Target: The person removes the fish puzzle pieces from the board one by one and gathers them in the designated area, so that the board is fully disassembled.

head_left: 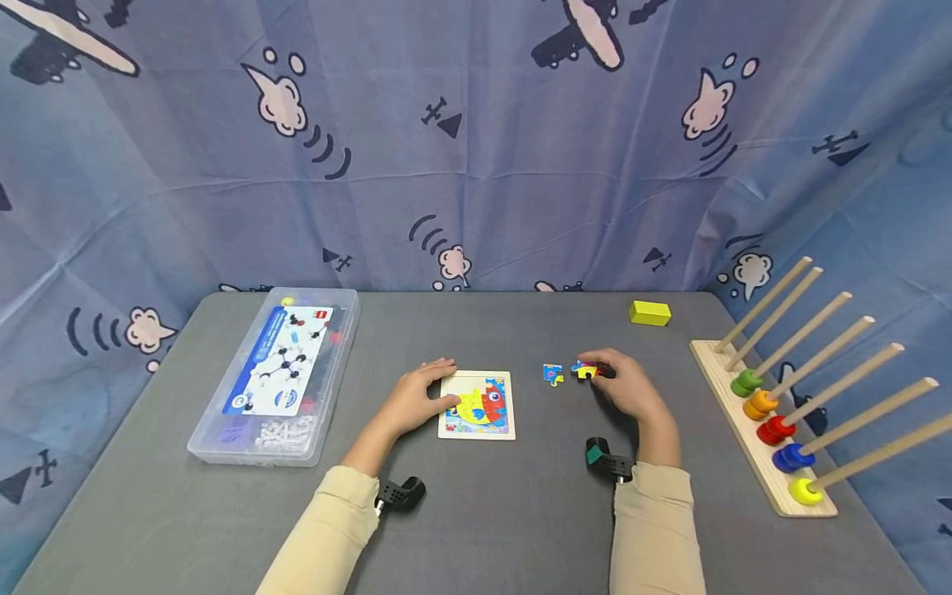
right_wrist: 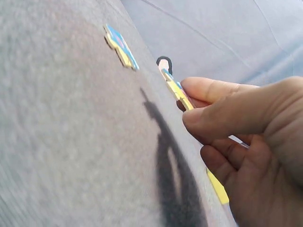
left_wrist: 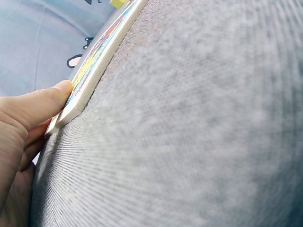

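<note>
A square wooden jigsaw tray (head_left: 477,405) with a yellow and red fish picture lies on the table, its upper left part bare wood. My left hand (head_left: 421,399) holds it at the left side, thumb over the edge and fingers by the far left corner. In the left wrist view the thumb (left_wrist: 60,90) presses on the tray's rim. Between thumb and fingertips, my right hand (head_left: 628,383) pinches a blue and yellow puzzle piece (right_wrist: 176,89), raised over its shadow. Another puzzle piece (head_left: 553,374), mostly blue, lies flat between the tray and this hand.
A clear plastic case (head_left: 327,413) with a molecule-model label stands at the left. At the right is a wooden peg board (head_left: 781,487) with coloured rings and tall slanting rods. A yellow block (head_left: 649,313) sits near the back edge, before a patterned curtain (head_left: 506,207).
</note>
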`<action>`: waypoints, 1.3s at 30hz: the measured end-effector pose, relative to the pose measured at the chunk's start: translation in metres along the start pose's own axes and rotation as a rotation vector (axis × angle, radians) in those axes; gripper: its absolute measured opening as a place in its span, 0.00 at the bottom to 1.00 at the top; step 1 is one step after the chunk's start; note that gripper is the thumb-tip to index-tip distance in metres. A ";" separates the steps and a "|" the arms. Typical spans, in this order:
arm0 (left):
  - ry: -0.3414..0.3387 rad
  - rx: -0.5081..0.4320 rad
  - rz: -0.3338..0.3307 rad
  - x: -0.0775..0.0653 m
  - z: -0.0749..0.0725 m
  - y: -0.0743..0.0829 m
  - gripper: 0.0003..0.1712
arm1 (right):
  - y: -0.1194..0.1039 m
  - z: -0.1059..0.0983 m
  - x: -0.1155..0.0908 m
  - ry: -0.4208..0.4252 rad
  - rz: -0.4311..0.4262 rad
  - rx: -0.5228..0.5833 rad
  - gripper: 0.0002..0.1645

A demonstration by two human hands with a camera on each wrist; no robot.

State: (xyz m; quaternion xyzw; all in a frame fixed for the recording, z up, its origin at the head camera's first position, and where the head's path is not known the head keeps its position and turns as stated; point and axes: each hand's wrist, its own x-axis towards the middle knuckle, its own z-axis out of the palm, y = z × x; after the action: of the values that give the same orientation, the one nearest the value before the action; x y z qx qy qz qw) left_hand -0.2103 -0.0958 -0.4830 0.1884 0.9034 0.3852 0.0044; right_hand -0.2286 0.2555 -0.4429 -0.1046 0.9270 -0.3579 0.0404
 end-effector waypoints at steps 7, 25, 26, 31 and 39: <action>-0.002 -0.012 -0.006 0.000 0.000 0.001 0.30 | 0.011 0.000 -0.001 0.017 0.028 -0.023 0.22; 0.002 -0.017 0.021 0.002 -0.002 0.000 0.30 | 0.017 0.006 0.000 0.040 0.034 0.007 0.21; 0.000 -0.014 0.019 0.002 -0.002 0.000 0.30 | 0.017 0.006 0.000 0.040 0.034 0.010 0.21; -0.001 -0.015 0.017 0.002 -0.002 -0.001 0.30 | 0.019 0.006 0.000 0.042 0.013 0.014 0.21; 0.005 -0.011 0.019 0.000 -0.002 0.000 0.30 | 0.021 0.005 0.001 0.044 -0.035 0.006 0.20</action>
State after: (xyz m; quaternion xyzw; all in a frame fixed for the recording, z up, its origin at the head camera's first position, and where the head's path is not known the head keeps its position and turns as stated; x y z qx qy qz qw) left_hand -0.2111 -0.0974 -0.4816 0.1960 0.8994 0.3908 -0.0003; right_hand -0.2319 0.2668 -0.4607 -0.1130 0.9246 -0.3636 0.0141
